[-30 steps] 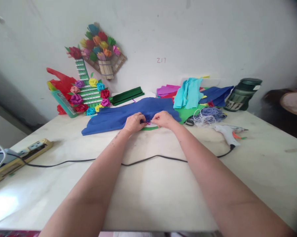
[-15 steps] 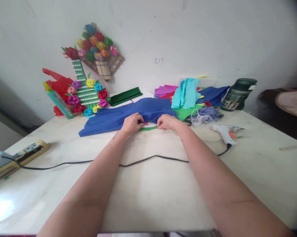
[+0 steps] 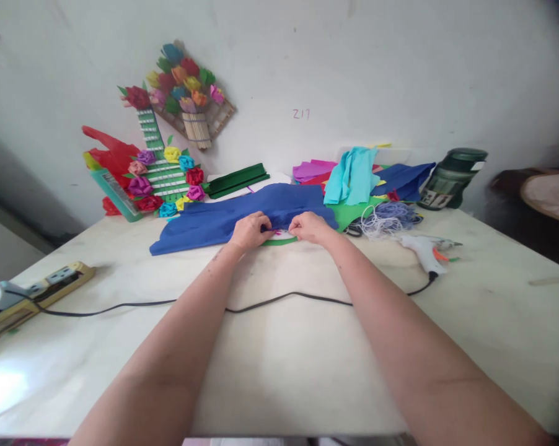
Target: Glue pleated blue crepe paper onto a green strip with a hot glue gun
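A wide blue sheet [image 3: 209, 218], paper or cloth, lies crumpled across the back middle of the table. At its near edge my left hand [image 3: 251, 230] is closed, with thumb and fingers pinched together; what lies in the pinch is too small to make out. My right hand [image 3: 310, 227] is also closed in a pinch a little to the right, and its fingertips hide what they hold. Between the hands shows a small white piece with pink marks [image 3: 282, 235]. A green strip [image 3: 279, 242] runs just in front of it.
A glue gun [image 3: 423, 253] lies at right, its black cord [image 3: 279, 300] crossing the table to a power strip [image 3: 70, 279]. Behind are a flower-decorated guitar shape [image 3: 163, 167], a glue bottle [image 3: 116, 195], coloured sheets [image 3: 351, 176], white string [image 3: 377, 222] and a dark green jar [image 3: 453, 176].
My right hand has shifted slightly left and away from me, closer to my left hand. The left hand stays nearly in place. The whole view has moved very slightly.
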`<action>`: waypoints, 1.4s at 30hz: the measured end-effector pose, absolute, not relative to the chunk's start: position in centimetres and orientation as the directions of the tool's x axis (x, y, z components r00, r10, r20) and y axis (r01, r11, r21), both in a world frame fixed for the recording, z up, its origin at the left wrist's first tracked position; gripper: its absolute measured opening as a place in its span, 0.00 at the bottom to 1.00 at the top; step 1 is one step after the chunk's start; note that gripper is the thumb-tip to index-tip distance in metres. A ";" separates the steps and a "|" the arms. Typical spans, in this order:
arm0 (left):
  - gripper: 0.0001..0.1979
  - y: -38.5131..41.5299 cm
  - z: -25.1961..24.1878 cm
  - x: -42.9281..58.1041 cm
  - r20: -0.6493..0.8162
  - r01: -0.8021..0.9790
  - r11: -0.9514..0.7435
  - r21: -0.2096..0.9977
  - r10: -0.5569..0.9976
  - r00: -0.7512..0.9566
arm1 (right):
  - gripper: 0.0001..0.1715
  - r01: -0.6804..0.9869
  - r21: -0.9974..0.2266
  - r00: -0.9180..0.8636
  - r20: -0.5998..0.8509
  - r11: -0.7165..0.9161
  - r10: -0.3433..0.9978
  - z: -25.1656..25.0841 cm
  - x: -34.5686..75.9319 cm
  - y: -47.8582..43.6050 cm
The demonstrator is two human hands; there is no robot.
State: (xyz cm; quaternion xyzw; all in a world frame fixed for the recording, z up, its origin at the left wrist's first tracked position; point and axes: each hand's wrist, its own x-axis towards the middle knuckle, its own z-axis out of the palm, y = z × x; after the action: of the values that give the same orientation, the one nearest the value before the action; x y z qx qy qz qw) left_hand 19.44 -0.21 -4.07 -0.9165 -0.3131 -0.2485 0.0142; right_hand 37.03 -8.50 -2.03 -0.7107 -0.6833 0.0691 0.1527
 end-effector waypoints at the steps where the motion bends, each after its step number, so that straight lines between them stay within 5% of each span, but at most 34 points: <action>1: 0.08 -0.2 -4.1 19.4 0.463 0.583 -0.802 0.131 0.569 0.679 | 0.10 0.958 -0.286 0.063 0.149 -0.017 0.987 -2.3 36.7 -8.4; 13: 0.14 -0.9 -3.8 19.6 0.459 0.592 -0.802 0.075 0.555 0.694 | 0.15 0.993 -0.100 0.084 0.273 -0.059 0.958 -3.8 34.3 -8.5; 23: 0.13 -0.9 -4.4 20.2 0.501 0.646 -0.761 0.065 0.585 0.638 | 0.13 0.916 -0.387 0.171 0.135 -0.107 0.976 -0.5 38.1 -8.9; 30: 0.14 -0.8 -4.4 20.1 0.495 0.648 -0.758 0.078 0.594 0.634 | 0.12 0.945 -0.184 0.253 -0.107 -0.270 0.961 0.9 38.9 -10.3; 42: 0.13 -0.9 -4.3 20.1 0.502 0.650 -0.755 0.085 0.596 0.626 | 0.11 0.973 -0.010 0.232 0.027 -0.232 0.972 -0.6 39.3 -9.4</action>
State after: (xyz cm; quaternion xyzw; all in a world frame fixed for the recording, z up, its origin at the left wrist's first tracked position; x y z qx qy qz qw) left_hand 20.11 -0.89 -4.29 -0.9003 -0.3460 -0.2589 0.0522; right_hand 39.30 -9.36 -0.65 -0.7849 -0.6195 -0.0076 0.0120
